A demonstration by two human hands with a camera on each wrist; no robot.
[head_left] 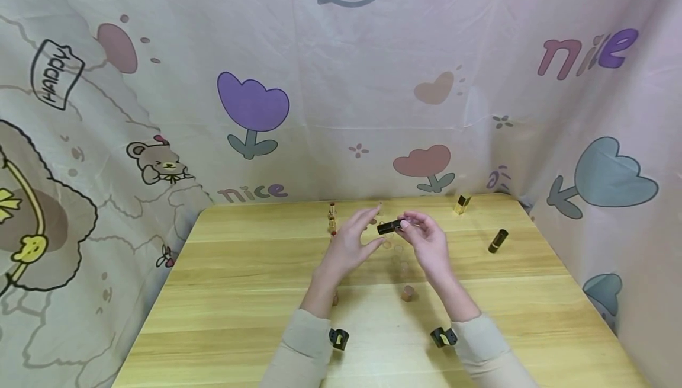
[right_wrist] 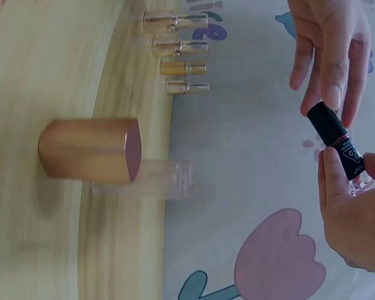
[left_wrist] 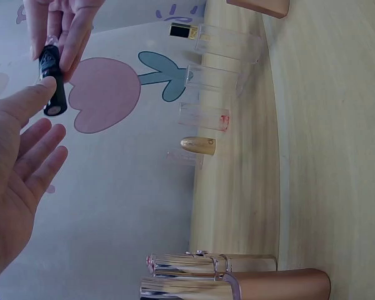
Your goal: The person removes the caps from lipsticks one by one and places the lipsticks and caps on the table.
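With my right grip [head_left: 426, 239] pinching the black tube [head_left: 389, 227] above the desk [head_left: 240, 317] and my left grip [head_left: 348, 246] spread by its free end, I'd worry a slipping pinch could drop it onto the clear cylinders [left_wrist: 203, 117].

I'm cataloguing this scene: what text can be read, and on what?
"nice", low on the curtain at back.
"nice", high on the curtain's right.
"HAPPY", sideways on the curtain's left.
Black tube: white lettering, too small and blurred.
Gold piece: dark mark, unreadable.
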